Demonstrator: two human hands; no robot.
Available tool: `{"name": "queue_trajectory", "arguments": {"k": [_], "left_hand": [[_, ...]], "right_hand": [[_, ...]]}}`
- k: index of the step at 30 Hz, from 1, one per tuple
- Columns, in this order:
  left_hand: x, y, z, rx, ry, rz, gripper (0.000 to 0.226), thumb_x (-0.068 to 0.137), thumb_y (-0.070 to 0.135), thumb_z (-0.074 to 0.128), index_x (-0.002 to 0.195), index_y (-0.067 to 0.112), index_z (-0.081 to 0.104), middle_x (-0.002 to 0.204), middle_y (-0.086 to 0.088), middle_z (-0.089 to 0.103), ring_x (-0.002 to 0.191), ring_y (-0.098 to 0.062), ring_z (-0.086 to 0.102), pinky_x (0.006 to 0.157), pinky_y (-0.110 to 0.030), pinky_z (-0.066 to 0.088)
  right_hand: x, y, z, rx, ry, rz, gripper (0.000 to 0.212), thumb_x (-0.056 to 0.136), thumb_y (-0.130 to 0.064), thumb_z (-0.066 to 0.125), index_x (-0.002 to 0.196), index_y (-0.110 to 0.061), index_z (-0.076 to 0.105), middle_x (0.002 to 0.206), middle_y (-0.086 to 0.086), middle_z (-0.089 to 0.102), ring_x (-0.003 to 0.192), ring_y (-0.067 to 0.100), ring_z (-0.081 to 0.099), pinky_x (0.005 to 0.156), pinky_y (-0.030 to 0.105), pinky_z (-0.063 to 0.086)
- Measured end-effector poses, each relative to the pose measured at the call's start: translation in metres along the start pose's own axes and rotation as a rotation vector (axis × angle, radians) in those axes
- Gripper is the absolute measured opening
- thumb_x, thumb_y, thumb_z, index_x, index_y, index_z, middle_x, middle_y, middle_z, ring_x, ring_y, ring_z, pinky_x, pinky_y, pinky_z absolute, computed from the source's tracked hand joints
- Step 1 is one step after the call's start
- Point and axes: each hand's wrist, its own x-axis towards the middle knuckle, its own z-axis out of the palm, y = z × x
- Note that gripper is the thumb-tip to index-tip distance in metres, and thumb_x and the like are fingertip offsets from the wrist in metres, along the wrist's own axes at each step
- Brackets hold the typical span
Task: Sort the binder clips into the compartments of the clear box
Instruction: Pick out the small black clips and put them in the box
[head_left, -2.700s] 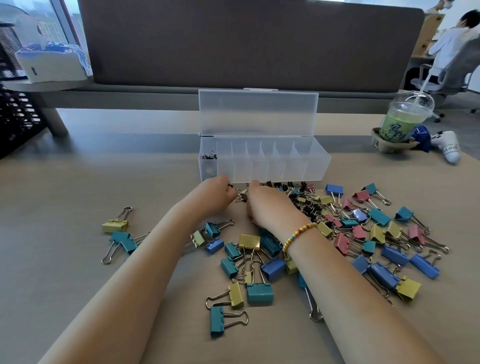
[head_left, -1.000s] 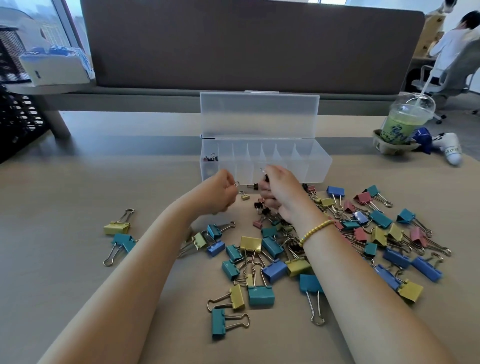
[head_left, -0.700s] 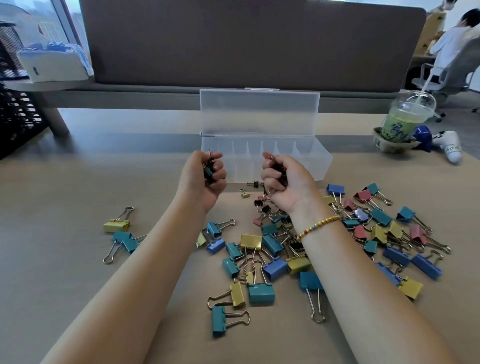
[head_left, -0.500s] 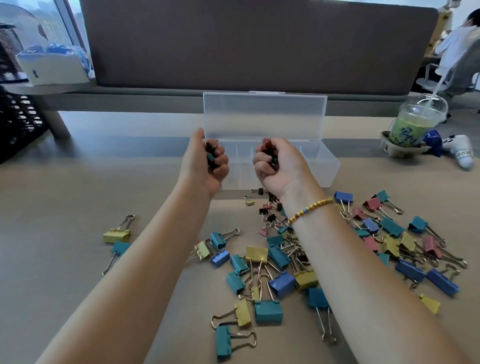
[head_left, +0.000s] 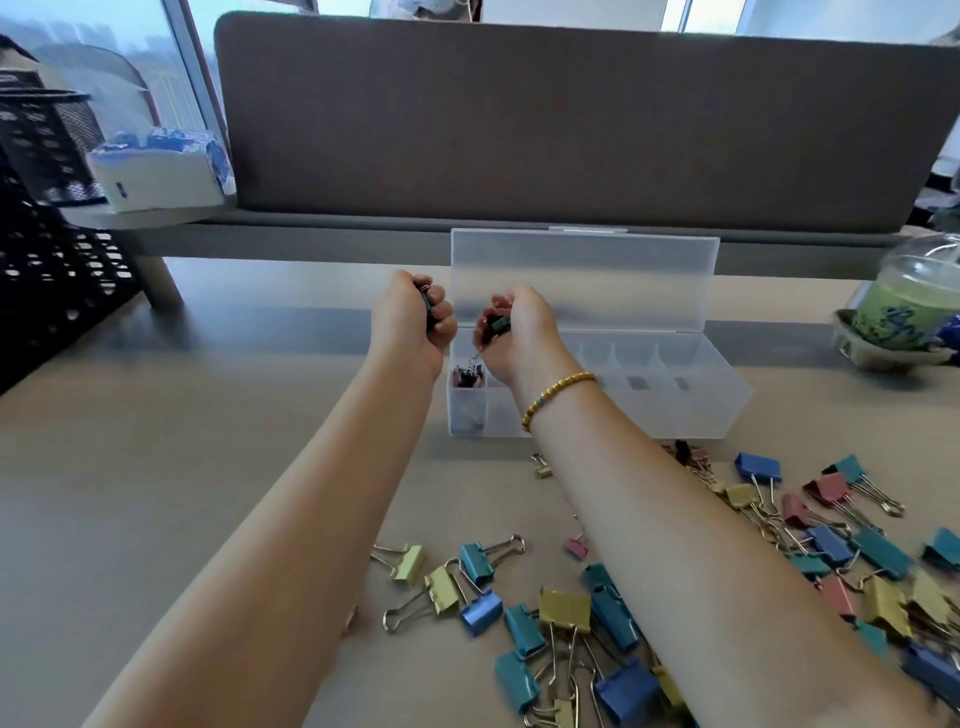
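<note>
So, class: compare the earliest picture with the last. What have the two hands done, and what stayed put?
Both hands rose from the pile, each gripping small clips. The left hand and right hand now hover over the clear box, a clip dangling above its leftmost compartment. The box, lid open, and the large clips stayed put.

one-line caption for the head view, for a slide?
Both hands, left and right, hold small binder clips above the leftmost compartment of the open clear box.
</note>
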Motion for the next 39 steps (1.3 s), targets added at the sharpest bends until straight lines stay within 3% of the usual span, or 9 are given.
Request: {"name": "queue_trajectory", "arguments": {"k": [3, 6, 10, 14, 18, 21, 24, 31, 39], "left_hand": [[0.001, 0.004, 0.004, -0.071, -0.068, -0.01, 0.027, 0.092, 0.006, 0.03, 0.066, 0.012, 0.035, 0.037, 0.003, 0.036, 0.029, -0.009, 0.028, 0.034, -0.012, 0.032], [0.003, 0.002, 0.006, -0.015, -0.132, 0.026, 0.028, 0.095, 0.009, 0.029, 0.069, 0.012, 0.038, 0.038, 0.003, 0.037, 0.031, -0.009, 0.03, 0.053, -0.023, 0.052], [0.007, -0.001, 0.007, 0.079, -0.11, 0.044, 0.026, 0.094, 0.008, 0.029, 0.07, 0.014, 0.037, 0.038, 0.005, 0.038, 0.032, -0.008, 0.03, 0.057, -0.024, 0.04], [0.01, -0.009, 0.006, 0.175, -0.047, 0.075, 0.025, 0.091, 0.007, 0.028, 0.069, 0.013, 0.038, 0.042, 0.003, 0.039, 0.033, -0.009, 0.029, 0.053, -0.023, 0.032], [0.011, -0.022, 0.007, 0.445, -0.009, 0.192, 0.027, 0.091, 0.007, 0.027, 0.069, 0.012, 0.04, 0.059, -0.002, 0.039, 0.047, -0.013, 0.033, 0.049, -0.021, 0.035], [0.018, -0.031, 0.008, 0.758, 0.007, 0.373, 0.032, 0.096, 0.012, 0.025, 0.069, 0.012, 0.042, 0.065, -0.004, 0.043, 0.055, -0.014, 0.04, 0.052, -0.022, 0.042], [0.023, -0.037, 0.006, 0.942, -0.026, 0.475, 0.032, 0.098, 0.015, 0.025, 0.071, 0.012, 0.042, 0.068, -0.002, 0.045, 0.059, -0.013, 0.047, 0.065, -0.032, 0.048], [0.025, -0.038, 0.003, 1.005, -0.057, 0.478, 0.025, 0.095, 0.01, 0.032, 0.079, 0.014, 0.05, 0.072, 0.001, 0.053, 0.076, -0.021, 0.053, 0.077, -0.04, 0.05], [0.019, -0.033, 0.006, 1.337, -0.165, 0.517, 0.021, 0.094, 0.012, 0.037, 0.097, 0.009, 0.057, 0.09, -0.005, 0.057, 0.083, -0.022, 0.054, 0.072, -0.029, 0.045]], "right_hand": [[0.002, 0.005, 0.0, -0.115, -0.015, 0.012, 0.027, 0.096, -0.02, 0.036, 0.072, -0.013, 0.044, 0.066, 0.003, 0.039, 0.058, 0.014, 0.037, 0.059, 0.025, 0.034], [0.004, 0.007, -0.002, -0.158, -0.058, 0.023, 0.025, 0.098, -0.022, 0.037, 0.078, -0.011, 0.048, 0.075, 0.005, 0.044, 0.066, 0.016, 0.042, 0.068, 0.03, 0.039], [0.005, 0.008, -0.002, -0.29, -0.07, 0.011, 0.028, 0.098, -0.024, 0.035, 0.076, -0.013, 0.049, 0.077, 0.006, 0.049, 0.073, 0.016, 0.046, 0.063, 0.028, 0.037], [0.006, 0.008, 0.0, -0.421, -0.029, -0.131, 0.03, 0.095, -0.013, 0.032, 0.07, -0.014, 0.047, 0.071, 0.004, 0.048, 0.08, 0.019, 0.047, 0.075, 0.031, 0.043], [0.008, 0.001, -0.015, -0.282, 0.046, -0.211, 0.027, 0.095, -0.011, 0.03, 0.075, -0.014, 0.048, 0.07, 0.003, 0.05, 0.067, 0.013, 0.048, 0.062, 0.022, 0.036], [0.008, -0.004, -0.029, -0.271, 0.063, -0.245, 0.025, 0.095, -0.011, 0.031, 0.08, -0.015, 0.05, 0.072, 0.002, 0.055, 0.07, 0.012, 0.053, 0.063, 0.023, 0.035], [0.005, -0.007, -0.037, -0.214, 0.043, -0.246, 0.021, 0.094, -0.01, 0.033, 0.085, -0.015, 0.052, 0.071, 0.001, 0.058, 0.069, 0.012, 0.056, 0.064, 0.025, 0.035], [-0.004, -0.015, -0.045, 0.036, -0.02, -0.183, 0.025, 0.094, -0.007, 0.033, 0.079, -0.013, 0.052, 0.04, -0.006, 0.054, 0.056, 0.013, 0.052, 0.059, 0.023, 0.043], [-0.007, -0.018, -0.047, 0.019, -0.018, -0.183, 0.022, 0.094, -0.006, 0.035, 0.081, -0.012, 0.053, 0.05, -0.002, 0.05, 0.052, 0.013, 0.049, 0.056, 0.023, 0.045]]}}
